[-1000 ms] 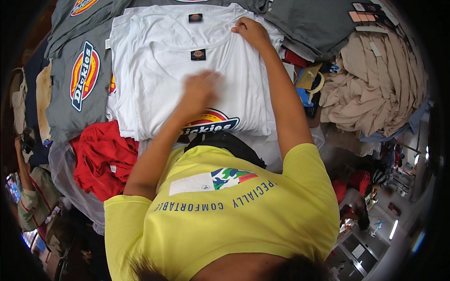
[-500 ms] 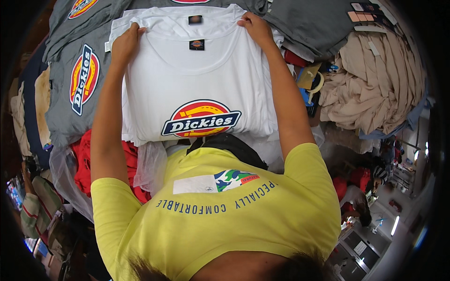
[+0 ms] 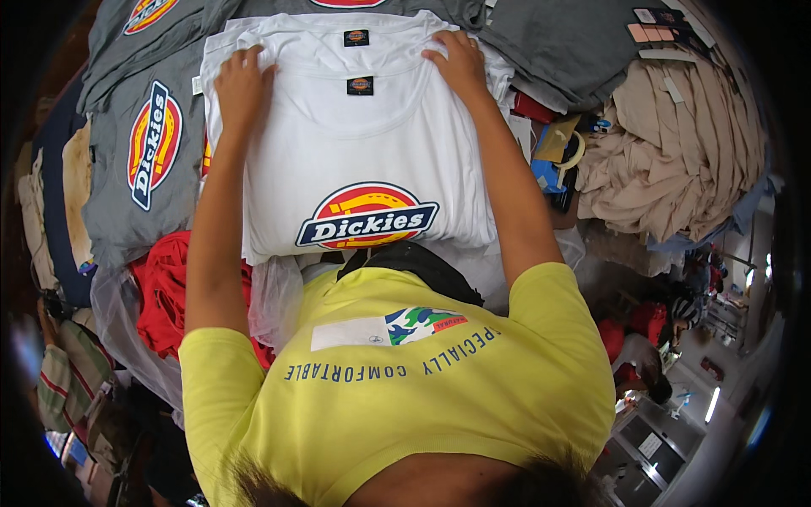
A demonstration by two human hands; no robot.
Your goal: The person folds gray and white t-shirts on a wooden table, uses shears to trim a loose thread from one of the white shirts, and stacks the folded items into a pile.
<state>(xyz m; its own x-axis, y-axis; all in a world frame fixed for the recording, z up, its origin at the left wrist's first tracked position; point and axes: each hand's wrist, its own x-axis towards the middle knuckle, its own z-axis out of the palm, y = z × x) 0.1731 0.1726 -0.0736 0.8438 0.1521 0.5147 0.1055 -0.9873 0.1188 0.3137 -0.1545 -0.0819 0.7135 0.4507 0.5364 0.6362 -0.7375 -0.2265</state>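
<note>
A white T-shirt (image 3: 363,148) with a red, yellow and navy printed emblem lies front up before me, its neckline toward the far side. Another white shirt (image 3: 325,38) shows behind its collar, with its own small black neck label. My left hand (image 3: 243,91) rests on the white cloth left of the neckline, thumb apart from the fingers. Over at the right shoulder, my right hand (image 3: 460,63) lies on the fabric, its thumb and fingers spread. The undersides of both hands are hidden.
Grey printed shirts (image 3: 127,186) lie at left and far side. Red cloth (image 3: 160,283) and clear plastic (image 3: 118,308) hang near left. To the right are a tape roll (image 3: 573,150), a beige garment heap (image 3: 676,152) and hang tags (image 3: 663,34). People (image 3: 646,372) are beyond.
My left hand has shifted slightly right and nearer, its fingers loosening from the shoulder. The top shirt's left edge has moved inward, baring a bit of coloured print. My right hand's fingers have spread.
</note>
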